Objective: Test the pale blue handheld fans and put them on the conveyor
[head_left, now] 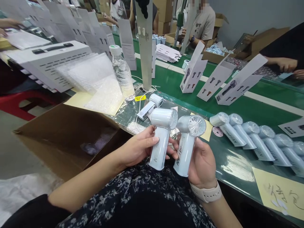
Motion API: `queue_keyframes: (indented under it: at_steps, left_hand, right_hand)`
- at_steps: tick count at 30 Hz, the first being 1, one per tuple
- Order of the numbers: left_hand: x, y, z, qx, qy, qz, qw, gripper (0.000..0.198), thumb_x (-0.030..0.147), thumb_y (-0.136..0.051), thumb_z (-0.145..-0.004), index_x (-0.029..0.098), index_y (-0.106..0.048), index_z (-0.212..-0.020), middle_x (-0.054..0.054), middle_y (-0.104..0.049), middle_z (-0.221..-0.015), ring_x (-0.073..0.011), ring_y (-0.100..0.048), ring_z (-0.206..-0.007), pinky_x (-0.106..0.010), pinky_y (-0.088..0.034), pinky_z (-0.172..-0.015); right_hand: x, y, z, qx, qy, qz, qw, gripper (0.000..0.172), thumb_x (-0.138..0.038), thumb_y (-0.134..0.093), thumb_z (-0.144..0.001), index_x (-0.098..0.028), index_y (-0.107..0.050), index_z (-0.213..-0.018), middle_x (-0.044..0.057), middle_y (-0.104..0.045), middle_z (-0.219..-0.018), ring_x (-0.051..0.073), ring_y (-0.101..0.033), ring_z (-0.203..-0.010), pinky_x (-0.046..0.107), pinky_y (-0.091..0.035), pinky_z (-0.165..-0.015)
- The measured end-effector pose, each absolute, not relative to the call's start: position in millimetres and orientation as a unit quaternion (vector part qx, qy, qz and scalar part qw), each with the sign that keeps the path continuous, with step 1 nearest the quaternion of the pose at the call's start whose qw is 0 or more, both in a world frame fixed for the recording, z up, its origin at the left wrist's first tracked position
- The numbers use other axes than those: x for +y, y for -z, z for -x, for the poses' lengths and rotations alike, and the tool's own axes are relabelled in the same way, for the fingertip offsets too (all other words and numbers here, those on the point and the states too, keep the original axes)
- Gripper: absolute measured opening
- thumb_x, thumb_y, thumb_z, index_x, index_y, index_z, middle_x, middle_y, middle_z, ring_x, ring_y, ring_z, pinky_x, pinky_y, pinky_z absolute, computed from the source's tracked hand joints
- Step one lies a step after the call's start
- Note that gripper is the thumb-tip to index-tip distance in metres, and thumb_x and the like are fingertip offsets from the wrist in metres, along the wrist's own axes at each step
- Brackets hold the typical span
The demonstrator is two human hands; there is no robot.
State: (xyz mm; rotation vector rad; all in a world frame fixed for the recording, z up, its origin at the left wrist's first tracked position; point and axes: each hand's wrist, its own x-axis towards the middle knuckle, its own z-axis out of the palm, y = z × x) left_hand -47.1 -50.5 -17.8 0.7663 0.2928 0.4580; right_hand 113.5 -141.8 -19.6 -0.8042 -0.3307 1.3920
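Two pale blue handheld fans in clear wrapping are held side by side above my lap. My left hand (140, 145) is closed around the handle of the left handheld fan (159, 142), its thumb lying across the front. Around the right handheld fan (186, 148) my right hand (204, 158) is wrapped, with a pale watch on that wrist. Both fans stand nearly upright, round heads at the top. Just behind them on the bench lies another small fan (152, 106) beside a white cable.
A row of several wrapped fans (258, 139) lies on the bench at right. Open white boxes (193, 74) stand on the green conveyor (171, 84). A water bottle (122, 72) stands beside bubble wrap bags (95, 79). An open carton (71, 136) sits below left. Co-workers sit across the line.
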Motion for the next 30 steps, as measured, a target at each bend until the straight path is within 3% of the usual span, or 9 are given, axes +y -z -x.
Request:
queue_keyframes:
  at_steps: [7, 11, 13, 16, 19, 22, 25, 27, 30]
  left_hand:
    - [-60, 16, 46, 0.099, -0.254, -0.417, 0.867, 0.031, 0.036, -0.067, -0.089, 0.018, -0.051, -0.109, -0.009, -0.072, -0.099, -0.0229, -0.074, -0.083, -0.035, -0.059, -0.075]
    - [-69, 17, 44, 0.067, -0.215, -0.451, 0.863, 0.034, 0.037, -0.068, -0.089, 0.018, -0.049, -0.111, -0.009, -0.071, -0.099, -0.0189, -0.072, -0.08, -0.031, -0.058, -0.073]
    - [-72, 19, 45, 0.067, -0.194, -0.459, 0.864, 0.036, 0.037, -0.068, -0.089, 0.019, -0.049, -0.113, -0.008, -0.071, -0.098, -0.0188, -0.071, -0.083, -0.029, -0.058, -0.069]
    - [-73, 23, 46, 0.057, -0.14, -0.457, 0.876, 0.041, 0.038, -0.069, -0.087, 0.02, -0.049, -0.117, -0.009, -0.071, -0.094, -0.0211, -0.072, -0.081, -0.023, -0.054, -0.059]
    - [-69, 28, 46, 0.068, -0.165, -0.435, 0.883, 0.041, 0.036, -0.069, -0.088, 0.02, -0.047, -0.119, -0.007, -0.07, -0.092, -0.0244, -0.074, -0.079, -0.025, -0.055, -0.058]
    - [-60, 31, 45, 0.115, -0.259, -0.427, 0.859, 0.031, 0.033, -0.066, -0.089, 0.02, -0.048, -0.11, -0.007, -0.069, -0.095, -0.0251, -0.074, -0.083, -0.032, -0.06, -0.067]
    - [-52, 32, 43, 0.147, -0.31, -0.42, 0.84, 0.029, 0.034, -0.067, -0.088, 0.019, -0.05, -0.106, -0.006, -0.07, -0.095, -0.0239, -0.074, -0.081, -0.033, -0.06, -0.067]
    - [-50, 31, 42, 0.164, -0.327, -0.408, 0.837, 0.031, 0.034, -0.069, -0.086, 0.019, -0.05, -0.107, -0.007, -0.07, -0.097, -0.0227, -0.073, -0.078, -0.032, -0.06, -0.066]
    - [-51, 29, 40, 0.178, -0.326, -0.394, 0.841, 0.033, 0.033, -0.071, -0.084, 0.019, -0.05, -0.106, -0.006, -0.07, -0.097, -0.0219, -0.072, -0.075, -0.032, -0.059, -0.065]
  right_hand:
    - [-142, 16, -110, -0.138, -0.549, 0.37, 0.737, 0.02, -0.038, -0.057, -0.087, -0.021, -0.067, -0.082, 0.003, -0.065, -0.076, 0.018, -0.064, -0.071, 0.034, -0.059, -0.067]
    - [-142, 16, -106, -0.155, -0.621, 0.324, 0.697, 0.031, -0.049, -0.046, -0.09, -0.024, -0.065, -0.088, -0.004, -0.049, -0.05, 0.018, -0.055, -0.048, 0.034, -0.055, -0.048]
    - [-139, 21, -107, -0.159, -0.623, 0.333, 0.689, 0.036, -0.051, -0.042, -0.091, -0.024, -0.066, -0.091, -0.005, -0.051, -0.049, 0.016, -0.048, -0.037, 0.034, -0.052, -0.043]
    - [-135, 28, -110, -0.157, -0.55, 0.4, 0.716, 0.031, -0.048, -0.048, -0.091, -0.024, -0.066, -0.092, 0.0, -0.066, -0.07, 0.016, -0.056, -0.045, 0.038, -0.057, -0.056]
    - [-137, 25, -113, -0.155, -0.477, 0.45, 0.739, 0.026, -0.043, -0.053, -0.089, -0.023, -0.067, -0.099, 0.004, -0.07, -0.088, 0.023, -0.068, -0.078, 0.042, -0.058, -0.076]
    - [-149, 16, -118, -0.243, -0.394, 0.491, 0.738, 0.026, -0.037, -0.063, -0.086, -0.026, -0.064, -0.109, 0.004, -0.069, -0.095, 0.024, -0.068, -0.087, 0.044, -0.057, -0.079]
    - [-160, 21, -132, -0.335, -0.204, 0.542, 0.744, 0.033, -0.025, -0.076, -0.076, -0.031, -0.065, -0.107, 0.001, -0.067, -0.099, 0.024, -0.064, -0.096, 0.047, -0.051, -0.094]
    - [-158, 36, -144, -0.35, -0.184, 0.58, 0.713, 0.029, -0.025, -0.08, -0.071, -0.028, -0.067, -0.096, 0.002, -0.065, -0.096, 0.024, -0.062, -0.094, 0.048, -0.049, -0.093]
    - [-147, 60, -161, -0.346, -0.255, 0.613, 0.663, 0.024, -0.03, -0.081, -0.069, -0.023, -0.064, -0.085, 0.002, -0.062, -0.084, 0.022, -0.06, -0.08, 0.044, -0.051, -0.079]
